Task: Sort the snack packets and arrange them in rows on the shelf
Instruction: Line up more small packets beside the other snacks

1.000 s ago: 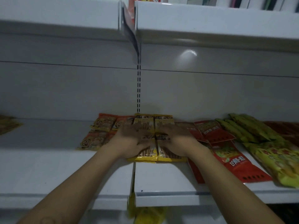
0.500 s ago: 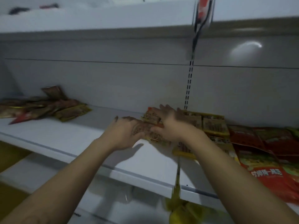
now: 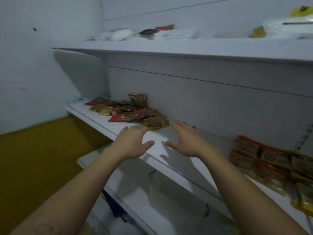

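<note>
Olive-gold snack packet (image 3: 156, 122) lies flat, long axis along the white shelf (image 3: 94, 114), print blurred. Left hand (image 3: 132, 143) and right hand (image 3: 188, 141) are spread open and empty, just beside it.

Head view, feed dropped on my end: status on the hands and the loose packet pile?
Left hand open, right hand open, both empty over the shelf. Loose packet pile heaped, unsorted, just ahead of both hands. Nothing between.

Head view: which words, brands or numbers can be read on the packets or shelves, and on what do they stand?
No text is readable in this blurred frame.
red packet in the left pile: white marks, too blurred to read.
arranged packets on the right: print smeared, unreadable.
yellow packet on the top shelf: dark mark, unreadable.
</note>
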`<state>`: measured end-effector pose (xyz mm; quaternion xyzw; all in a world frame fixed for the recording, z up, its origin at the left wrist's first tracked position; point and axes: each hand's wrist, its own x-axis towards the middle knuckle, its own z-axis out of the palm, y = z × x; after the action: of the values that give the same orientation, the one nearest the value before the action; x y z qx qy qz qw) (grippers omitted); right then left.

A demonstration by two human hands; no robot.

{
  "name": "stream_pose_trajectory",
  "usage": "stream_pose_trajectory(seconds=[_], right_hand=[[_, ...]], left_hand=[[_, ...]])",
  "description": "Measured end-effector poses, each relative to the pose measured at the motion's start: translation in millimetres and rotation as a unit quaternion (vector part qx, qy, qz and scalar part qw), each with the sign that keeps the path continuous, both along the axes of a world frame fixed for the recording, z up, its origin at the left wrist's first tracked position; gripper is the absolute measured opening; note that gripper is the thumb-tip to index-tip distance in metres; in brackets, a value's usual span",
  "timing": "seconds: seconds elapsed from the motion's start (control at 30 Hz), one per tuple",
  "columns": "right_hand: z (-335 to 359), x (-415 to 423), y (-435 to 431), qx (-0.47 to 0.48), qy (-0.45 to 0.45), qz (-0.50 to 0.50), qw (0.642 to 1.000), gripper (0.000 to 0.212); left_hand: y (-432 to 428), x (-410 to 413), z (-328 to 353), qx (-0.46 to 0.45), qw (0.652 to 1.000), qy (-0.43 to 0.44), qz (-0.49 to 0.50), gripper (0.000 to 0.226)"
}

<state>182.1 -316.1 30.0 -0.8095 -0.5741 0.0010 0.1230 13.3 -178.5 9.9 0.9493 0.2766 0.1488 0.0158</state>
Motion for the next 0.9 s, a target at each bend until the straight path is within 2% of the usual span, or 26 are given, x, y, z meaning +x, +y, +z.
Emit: stream_pose_trajectory(seconds=[0.13, 0.33, 0.53, 0.67, 0.77, 0.83, 0.9], right_hand=[[-5.6, -36.5, 61.7, 0.017, 0.023, 0.024, 0.999, 0.077], [-16.5, -56.9, 138.2, 0.010, 0.003, 0.024, 1.000, 0.074], [-31.9, -32.3, 210.4, 0.006, -0.007, 0.011, 1.000, 0.075], [-40.5, -15.7, 264.8, 0.017, 0.035, 0.041, 0.998, 0.075], [-40.6, -2.6, 306.4, 0.019, 0.061, 0.075, 0.995, 0.063], [-39.5, 4.1, 332.3, 0.025, 0.054, 0.080, 0.995, 0.056], [-39.7, 7.9, 355.1, 0.031, 0.027, 0.076, 0.996, 0.061]], left_hand=[[51.2, -45.1, -4.1, -0.010, 0.999, -0.012, 0.032, 0.063], [114.1, -75.1, -18.0, -0.026, 0.996, -0.027, 0.075, 0.063], [167.8, -54.7, -39.1, -0.034, 0.995, -0.031, 0.088, 0.060], [208.4, -31.4, -44.3, -0.031, 0.995, -0.001, 0.098, 0.057], [242.4, -14.8, -40.7, -0.020, 0.994, 0.019, 0.105, 0.054], [264.1, -8.1, -39.8, -0.022, 0.993, 0.010, 0.112, 0.055], [284.9, -4.8, -41.1, -0.024, 0.992, 0.006, 0.126, 0.055]])
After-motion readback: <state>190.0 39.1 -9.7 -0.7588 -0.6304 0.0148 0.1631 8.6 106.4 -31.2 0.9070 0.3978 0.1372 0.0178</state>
